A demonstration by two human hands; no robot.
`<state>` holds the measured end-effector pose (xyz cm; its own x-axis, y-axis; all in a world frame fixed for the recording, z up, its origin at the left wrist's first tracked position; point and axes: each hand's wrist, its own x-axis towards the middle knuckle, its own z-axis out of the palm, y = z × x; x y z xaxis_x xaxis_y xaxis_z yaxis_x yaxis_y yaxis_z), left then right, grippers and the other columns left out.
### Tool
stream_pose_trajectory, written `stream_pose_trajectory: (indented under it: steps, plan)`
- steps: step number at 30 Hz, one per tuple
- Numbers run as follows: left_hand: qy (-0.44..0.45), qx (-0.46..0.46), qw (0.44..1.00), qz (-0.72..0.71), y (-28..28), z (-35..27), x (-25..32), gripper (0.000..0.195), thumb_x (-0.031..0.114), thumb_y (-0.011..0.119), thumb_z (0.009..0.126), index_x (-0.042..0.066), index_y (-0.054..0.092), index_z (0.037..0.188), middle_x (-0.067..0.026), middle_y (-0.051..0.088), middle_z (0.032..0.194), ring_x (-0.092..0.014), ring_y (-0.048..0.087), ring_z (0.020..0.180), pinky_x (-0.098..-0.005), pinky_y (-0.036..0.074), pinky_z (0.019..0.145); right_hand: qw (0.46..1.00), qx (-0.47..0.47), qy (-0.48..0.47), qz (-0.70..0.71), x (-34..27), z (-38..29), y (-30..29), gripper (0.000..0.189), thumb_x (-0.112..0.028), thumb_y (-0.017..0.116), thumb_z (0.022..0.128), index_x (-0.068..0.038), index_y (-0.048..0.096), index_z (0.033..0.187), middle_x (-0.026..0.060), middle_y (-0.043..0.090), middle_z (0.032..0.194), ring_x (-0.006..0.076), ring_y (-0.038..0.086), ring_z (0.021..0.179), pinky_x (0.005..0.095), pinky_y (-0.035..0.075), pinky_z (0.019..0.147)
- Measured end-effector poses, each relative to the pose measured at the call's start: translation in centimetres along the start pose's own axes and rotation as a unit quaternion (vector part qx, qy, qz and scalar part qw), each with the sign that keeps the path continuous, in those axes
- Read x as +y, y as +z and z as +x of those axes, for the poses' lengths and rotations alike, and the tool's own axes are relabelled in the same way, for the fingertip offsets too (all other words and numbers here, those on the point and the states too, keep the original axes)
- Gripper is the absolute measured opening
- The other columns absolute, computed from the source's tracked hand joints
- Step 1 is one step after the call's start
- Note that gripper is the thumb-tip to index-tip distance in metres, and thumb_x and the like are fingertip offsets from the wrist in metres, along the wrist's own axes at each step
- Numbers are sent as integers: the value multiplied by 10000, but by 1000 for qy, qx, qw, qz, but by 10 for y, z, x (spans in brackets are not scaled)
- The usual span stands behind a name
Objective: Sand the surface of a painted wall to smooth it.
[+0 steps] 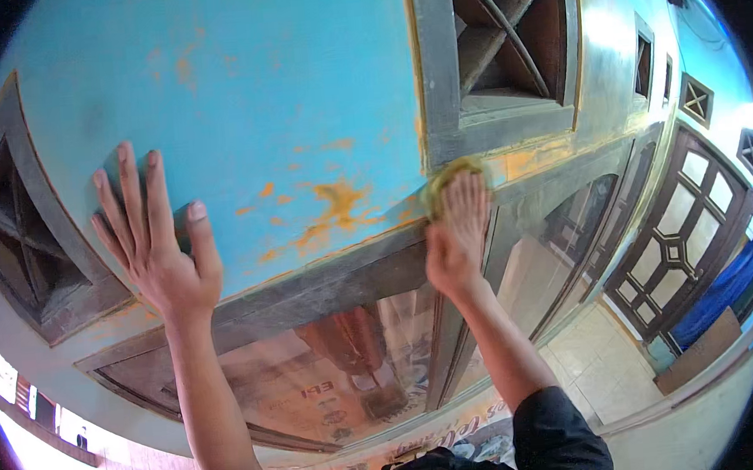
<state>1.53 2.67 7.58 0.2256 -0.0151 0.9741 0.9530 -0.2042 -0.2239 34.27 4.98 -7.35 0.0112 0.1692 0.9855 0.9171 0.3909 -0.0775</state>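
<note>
My left hand [172, 262] rests on the blue painted wall [262, 92], fingers spread and pointing up, holding nothing. My right hand [460, 229] presses a yellowish round pad [437, 188] against the wall, just under the lower corner of a wooden vent frame [437, 67]. Motion blurs that hand and the pad; whether the pad is a sponge or an abrasive is unclear. Between the hands, an orange-yellow worn patch [341, 201] shows through the blue paint. Below it runs the dusty top rail of a wooden window frame [327, 278].
A second wooden vent [26, 233] with crossed slats sits at the left. Glass panes [333, 369] below reflect the surroundings, and printed sheeting [443, 433] bears writing. To the right are a panelled door [671, 234], a blue cloth [724, 296] and cardboard [699, 350] above the tiled floor [595, 364].
</note>
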Motion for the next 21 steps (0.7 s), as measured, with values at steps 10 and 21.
stream_pose_trajectory:
  steps: [10,21]
  plan:
    - [17,4,1000,5,1,-8,-1,518,292,467,1031,90,485,1508,-96,392,1619,-364,270,1528,-554,135,1224,982,-72,-175,7,13,5,-13,511,-211,488,1019,-61,468,1506,186,361,1615,406,242,1529,533,160,1239]
    - [11,2,1000,20,-5,-16,-2,511,307,445,1043,81,493,1499,-103,400,1614,-365,279,1524,-538,149,1225,977,-65,-205,-8,43,7,-23,585,-216,537,987,-5,422,1520,202,358,1614,396,264,1525,543,145,1239]
